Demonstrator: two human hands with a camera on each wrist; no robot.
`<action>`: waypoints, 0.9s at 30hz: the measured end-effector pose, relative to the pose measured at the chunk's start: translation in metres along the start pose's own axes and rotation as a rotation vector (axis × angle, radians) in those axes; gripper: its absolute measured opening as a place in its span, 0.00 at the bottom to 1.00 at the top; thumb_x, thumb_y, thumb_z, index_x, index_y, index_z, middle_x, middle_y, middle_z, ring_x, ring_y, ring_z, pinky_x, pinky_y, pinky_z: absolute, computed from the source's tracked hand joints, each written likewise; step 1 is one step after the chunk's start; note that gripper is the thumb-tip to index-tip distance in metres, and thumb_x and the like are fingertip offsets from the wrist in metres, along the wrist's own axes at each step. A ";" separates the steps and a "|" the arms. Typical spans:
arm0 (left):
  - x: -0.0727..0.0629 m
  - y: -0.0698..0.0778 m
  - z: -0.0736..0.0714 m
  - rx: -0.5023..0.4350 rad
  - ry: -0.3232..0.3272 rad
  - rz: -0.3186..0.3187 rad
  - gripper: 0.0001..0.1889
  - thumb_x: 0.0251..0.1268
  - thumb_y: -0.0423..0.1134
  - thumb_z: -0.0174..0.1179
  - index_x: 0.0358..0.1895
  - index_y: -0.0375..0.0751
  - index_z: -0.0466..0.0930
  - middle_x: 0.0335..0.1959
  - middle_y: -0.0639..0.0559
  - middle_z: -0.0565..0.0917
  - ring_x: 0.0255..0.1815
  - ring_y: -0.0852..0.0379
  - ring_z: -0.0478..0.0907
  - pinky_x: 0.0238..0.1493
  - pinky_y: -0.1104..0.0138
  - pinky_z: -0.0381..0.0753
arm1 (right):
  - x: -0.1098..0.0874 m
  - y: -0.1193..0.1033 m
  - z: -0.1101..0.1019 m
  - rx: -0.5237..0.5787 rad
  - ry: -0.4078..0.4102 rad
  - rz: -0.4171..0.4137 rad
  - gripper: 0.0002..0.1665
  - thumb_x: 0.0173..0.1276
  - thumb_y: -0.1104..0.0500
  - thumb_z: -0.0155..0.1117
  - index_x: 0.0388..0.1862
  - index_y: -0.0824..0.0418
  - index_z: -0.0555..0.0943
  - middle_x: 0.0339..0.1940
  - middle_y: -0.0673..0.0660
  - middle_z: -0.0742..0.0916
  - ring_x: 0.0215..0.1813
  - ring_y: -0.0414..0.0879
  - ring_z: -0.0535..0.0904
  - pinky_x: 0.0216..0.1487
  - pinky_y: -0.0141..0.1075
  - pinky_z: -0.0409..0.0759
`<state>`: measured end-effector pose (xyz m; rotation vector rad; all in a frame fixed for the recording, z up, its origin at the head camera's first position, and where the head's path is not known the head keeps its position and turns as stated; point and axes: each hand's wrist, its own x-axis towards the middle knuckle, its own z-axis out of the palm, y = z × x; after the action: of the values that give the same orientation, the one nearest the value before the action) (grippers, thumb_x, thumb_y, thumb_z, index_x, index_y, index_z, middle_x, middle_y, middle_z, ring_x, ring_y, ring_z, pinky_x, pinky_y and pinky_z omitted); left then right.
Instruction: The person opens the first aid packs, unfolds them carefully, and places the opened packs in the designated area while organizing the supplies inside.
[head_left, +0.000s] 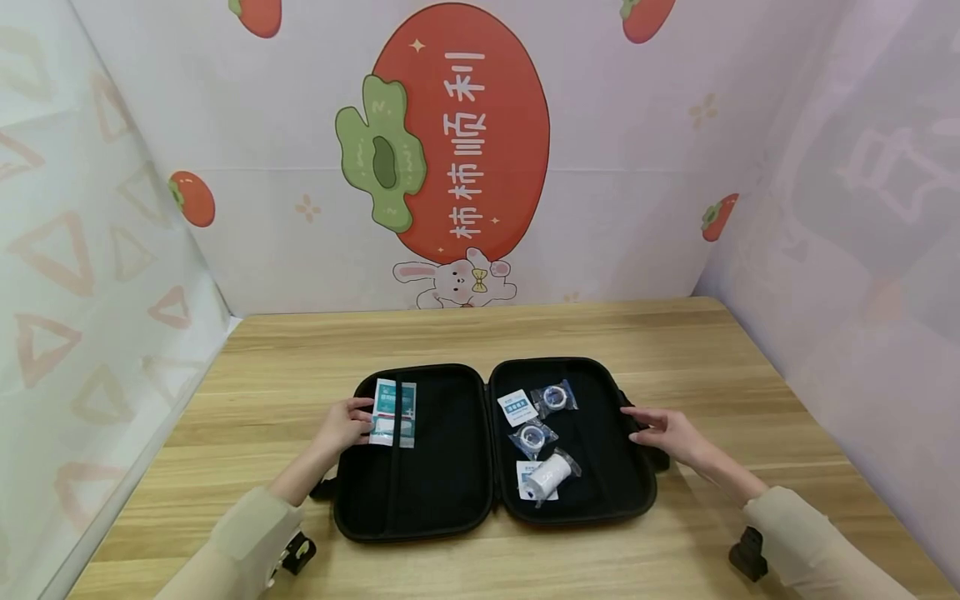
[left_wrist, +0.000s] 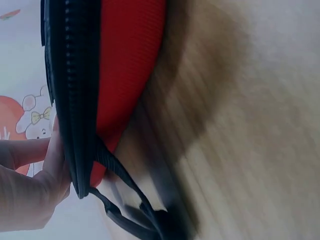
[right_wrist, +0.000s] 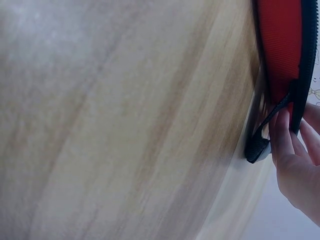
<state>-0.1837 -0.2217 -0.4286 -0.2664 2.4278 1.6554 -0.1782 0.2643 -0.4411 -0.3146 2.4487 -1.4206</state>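
Note:
An unzipped case, black inside and red outside, lies spread flat on the wooden table. My left hand reaches over its left rim, fingertips at the edge of teal-and-white packets tucked under an elastic strap. In the left wrist view that hand lies along the inner side of the rim. My right hand holds the case's right rim; in the right wrist view its fingers are on both sides of the edge, beside a black handle loop.
The right half holds two white square packets, two bagged tape rolls and a wrapped white bandage roll. Bare wooden tabletop surrounds the case. Printed cloth stands behind and at both sides.

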 end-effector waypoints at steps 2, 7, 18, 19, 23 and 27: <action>0.005 -0.004 0.002 -0.011 -0.007 0.000 0.22 0.53 0.19 0.50 0.54 0.21 0.64 0.26 0.44 0.74 0.23 0.60 0.72 0.23 0.69 0.77 | 0.000 0.000 0.000 0.002 0.001 0.000 0.30 0.60 0.60 0.59 0.60 0.71 0.65 0.60 0.74 0.65 0.62 0.67 0.58 0.48 0.40 0.75; 0.018 -0.014 0.006 -0.045 -0.040 0.028 0.21 0.52 0.20 0.50 0.53 0.25 0.66 0.26 0.44 0.74 0.23 0.58 0.73 0.23 0.67 0.78 | -0.001 -0.001 0.000 0.005 0.000 0.002 0.30 0.61 0.61 0.59 0.60 0.71 0.65 0.60 0.75 0.66 0.61 0.67 0.58 0.47 0.40 0.75; 0.014 0.008 0.025 0.018 -0.012 -0.060 0.24 0.50 0.18 0.46 0.55 0.23 0.63 0.27 0.43 0.77 0.22 0.61 0.73 0.23 0.68 0.78 | 0.000 -0.002 0.000 -0.007 -0.003 0.008 0.30 0.61 0.60 0.59 0.60 0.71 0.65 0.60 0.74 0.66 0.61 0.67 0.59 0.48 0.41 0.75; 0.015 0.007 0.026 0.013 -0.013 -0.067 0.24 0.50 0.18 0.46 0.56 0.23 0.63 0.27 0.42 0.77 0.22 0.60 0.73 0.24 0.67 0.78 | 0.000 -0.001 0.000 -0.008 -0.005 0.008 0.30 0.61 0.60 0.58 0.60 0.71 0.65 0.60 0.74 0.66 0.61 0.67 0.59 0.48 0.41 0.75; 0.018 0.007 0.029 -0.001 -0.027 -0.099 0.25 0.51 0.18 0.44 0.57 0.24 0.61 0.31 0.39 0.79 0.23 0.60 0.74 0.26 0.65 0.78 | 0.001 -0.001 0.000 -0.009 -0.008 0.013 0.30 0.61 0.60 0.58 0.61 0.70 0.65 0.60 0.74 0.66 0.61 0.67 0.60 0.48 0.41 0.75; 0.019 0.007 0.030 -0.030 -0.040 -0.128 0.25 0.51 0.17 0.43 0.57 0.24 0.59 0.32 0.38 0.79 0.23 0.60 0.74 0.26 0.65 0.78 | 0.001 0.000 -0.001 -0.004 -0.010 0.017 0.30 0.61 0.60 0.58 0.61 0.71 0.65 0.60 0.74 0.66 0.61 0.67 0.59 0.48 0.41 0.75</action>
<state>-0.2018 -0.1918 -0.4377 -0.3807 2.3071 1.6275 -0.1794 0.2645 -0.4412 -0.2999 2.4410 -1.4042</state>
